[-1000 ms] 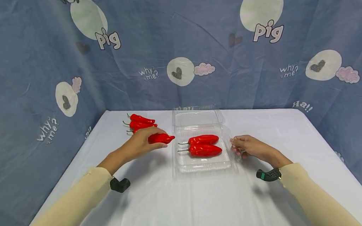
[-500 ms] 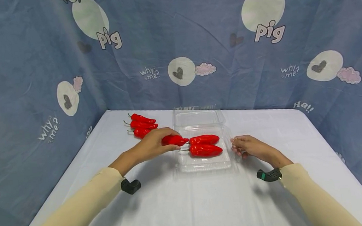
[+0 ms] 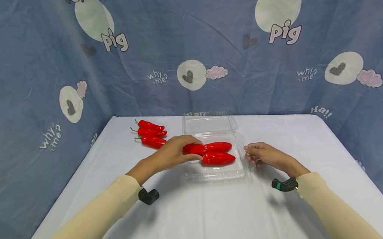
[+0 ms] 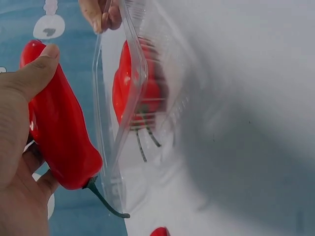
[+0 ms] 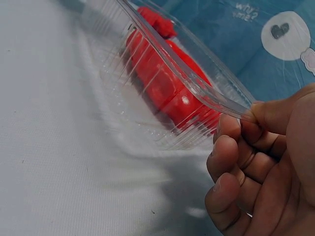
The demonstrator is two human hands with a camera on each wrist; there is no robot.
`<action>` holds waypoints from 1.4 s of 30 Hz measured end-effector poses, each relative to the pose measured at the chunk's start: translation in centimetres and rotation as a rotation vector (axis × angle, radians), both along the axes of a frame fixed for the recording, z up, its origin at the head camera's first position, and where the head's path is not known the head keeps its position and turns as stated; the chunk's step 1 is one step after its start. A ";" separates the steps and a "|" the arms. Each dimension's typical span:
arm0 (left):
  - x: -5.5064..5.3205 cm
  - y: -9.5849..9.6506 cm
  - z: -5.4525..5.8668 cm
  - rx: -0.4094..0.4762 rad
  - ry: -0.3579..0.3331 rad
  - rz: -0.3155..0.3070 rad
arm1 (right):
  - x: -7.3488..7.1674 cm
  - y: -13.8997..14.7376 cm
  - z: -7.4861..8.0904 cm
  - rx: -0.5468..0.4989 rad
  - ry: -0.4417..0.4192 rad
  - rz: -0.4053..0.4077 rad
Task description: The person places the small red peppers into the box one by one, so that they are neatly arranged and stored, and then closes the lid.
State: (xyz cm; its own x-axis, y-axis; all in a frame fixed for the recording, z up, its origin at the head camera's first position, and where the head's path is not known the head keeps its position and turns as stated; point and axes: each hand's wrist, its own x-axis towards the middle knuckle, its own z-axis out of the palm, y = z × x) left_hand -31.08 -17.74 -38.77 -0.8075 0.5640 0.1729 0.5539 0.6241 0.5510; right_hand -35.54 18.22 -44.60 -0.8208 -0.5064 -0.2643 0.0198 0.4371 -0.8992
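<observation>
My left hand (image 3: 172, 151) grips a long red chili pepper (image 4: 64, 123) between thumb and fingers, its green stem hanging free in the left wrist view. That pepper is over the left part of a clear plastic clamshell box (image 3: 216, 176). Inside the box lie two more red peppers (image 3: 219, 159), side by side, their stem ends pointing left; the held one overlaps them in the head view. At the box's right edge, my right hand (image 3: 265, 156) pinches the rim with thumb and index finger, the other fingers curled below.
Hinged back behind the box is its clear lid (image 3: 209, 125). Several red peppers (image 3: 150, 132) lie in a row at the back left on the white tablecloth (image 3: 226, 221). A blue printed curtain (image 3: 163, 99) stands behind and along the sides.
My left hand has carried the pepper rightward from beside the box to over its left part. The right hand has stayed on the rim.
</observation>
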 end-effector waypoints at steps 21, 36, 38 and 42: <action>0.0 5.5 -1.0 -0.180 0.078 -0.038 | 0.0 0.0 -0.1 0.004 -0.006 -0.005; -0.2 8.9 -2.4 -0.319 0.085 0.017 | -0.4 0.1 -0.4 0.001 -0.003 0.005; -0.2 9.3 -2.6 -0.346 0.110 0.019 | -0.4 0.2 -0.4 0.003 -0.006 -0.002; -0.4 9.9 -2.8 -0.380 0.150 0.019 | -0.5 0.2 -0.4 0.001 -0.003 0.001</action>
State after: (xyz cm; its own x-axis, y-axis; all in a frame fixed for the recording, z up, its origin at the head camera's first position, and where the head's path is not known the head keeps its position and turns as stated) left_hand -31.43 -7.84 -41.61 -0.8001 0.5955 0.0715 0.5968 0.7787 0.1934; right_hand -35.99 18.45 -45.03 -0.8193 -0.5073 -0.2673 0.0221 0.4379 -0.8988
